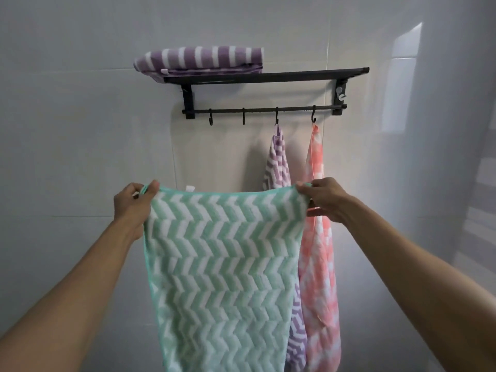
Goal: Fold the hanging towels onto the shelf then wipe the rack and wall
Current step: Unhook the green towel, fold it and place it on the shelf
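A green and white zigzag towel (222,264) hangs spread out in front of me, below the rack. My left hand (132,205) pinches its top left corner and my right hand (323,198) pinches its top right corner. A black wall rack (268,76) carries a folded purple striped towel (200,60) on the left end of its shelf. From the rail's two right hooks hang a purple zigzag towel (277,162) and a pink towel (318,237), both partly hidden behind the green towel.
The two left hooks (210,120) on the rail are bare. The right part of the shelf (322,72) holds nothing. Pale tiled wall (80,116) surrounds the rack, with a bright window reflection (402,84) at the right.
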Tool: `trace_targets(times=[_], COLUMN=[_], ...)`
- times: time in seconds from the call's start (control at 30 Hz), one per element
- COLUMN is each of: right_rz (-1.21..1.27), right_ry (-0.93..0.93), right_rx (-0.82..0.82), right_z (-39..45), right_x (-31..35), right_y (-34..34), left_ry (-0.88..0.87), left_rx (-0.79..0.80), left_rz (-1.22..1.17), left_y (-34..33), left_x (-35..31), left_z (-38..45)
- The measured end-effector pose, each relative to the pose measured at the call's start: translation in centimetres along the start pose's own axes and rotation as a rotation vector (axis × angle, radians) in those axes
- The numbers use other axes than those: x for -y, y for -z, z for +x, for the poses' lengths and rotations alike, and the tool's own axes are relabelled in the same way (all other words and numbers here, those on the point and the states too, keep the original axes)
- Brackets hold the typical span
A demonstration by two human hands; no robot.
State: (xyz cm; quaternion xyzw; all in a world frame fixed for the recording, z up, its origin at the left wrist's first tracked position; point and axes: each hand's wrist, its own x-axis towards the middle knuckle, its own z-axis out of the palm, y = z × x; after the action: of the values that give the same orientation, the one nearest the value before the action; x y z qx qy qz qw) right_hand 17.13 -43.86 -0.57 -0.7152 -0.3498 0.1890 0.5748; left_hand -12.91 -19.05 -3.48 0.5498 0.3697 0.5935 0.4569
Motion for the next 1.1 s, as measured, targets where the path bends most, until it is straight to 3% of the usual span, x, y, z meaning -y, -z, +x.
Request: trace_targets(times=[0.13,0.2,0.3,0.33,0.4,0.5,0.7,0.77,0.83,0.9,1.03,1.1], right_rz=[0.19,0.353,0.218,0.113,0.007,0.039,0.313,0.403,0.301,0.205,0.244,0.343], right_ry=[0.139,0.214,0.067,-0.037,-0.186,-0.23,-0.058,-0.067,-0.145,-0.196,-0.243,-0.235], right_rx=[-0.136,-0.163,0.098,0.18,0.238,0.14,-0.181,-0.036,0.235,0.395,0.183,0.085], right_z=[1.5,2.1,0.7,-0.1,-1.4,-1.4,1.6,0.8,-1.4,-3.4,-2.5,-0.7], right_x=[3.0,4.6,0.6,-2.4,-7.2,-9.3,-1.6,-1.2,-4.5,-8.4,-9.0,-6.8], right_y=[0.3,1.1,1.7,1.5,1.2,1.1,1.5,1.8,0.9,-0.5,-1.5,-1.0], left_ry=[-0.01,-0.069,0.156,0.259,0.374,0.347,0.218,0.257,0.345,0.446,0.504,0.462], left_rx=[0.034,0.193,0.561,0.6,0.502,0.348,0.226,0.159,0.161,0.195,0.192,0.307], left_rz=[-0.243,-0.319,-0.069,0.037,0.078,0.103,-0.013,-0.108,-0.123,-0.082,-0.109,-0.226], left_y=[0.2,1.1,1.8,2.1,2.3,2.0,-1.3,-1.7,-1.4,-0.7,-0.1,-0.1], left_x=[-4.2,-6.3,-1.3,1.4,5.3,6.6,-0.3,-1.6,-0.7,1.6,2.3,0.8], left_z=[1.1,1.3,-2.5,-4.4,-7.1,-6.4,-3.0,-2.6,-3.1,-4.4,-3.9,-1.7])
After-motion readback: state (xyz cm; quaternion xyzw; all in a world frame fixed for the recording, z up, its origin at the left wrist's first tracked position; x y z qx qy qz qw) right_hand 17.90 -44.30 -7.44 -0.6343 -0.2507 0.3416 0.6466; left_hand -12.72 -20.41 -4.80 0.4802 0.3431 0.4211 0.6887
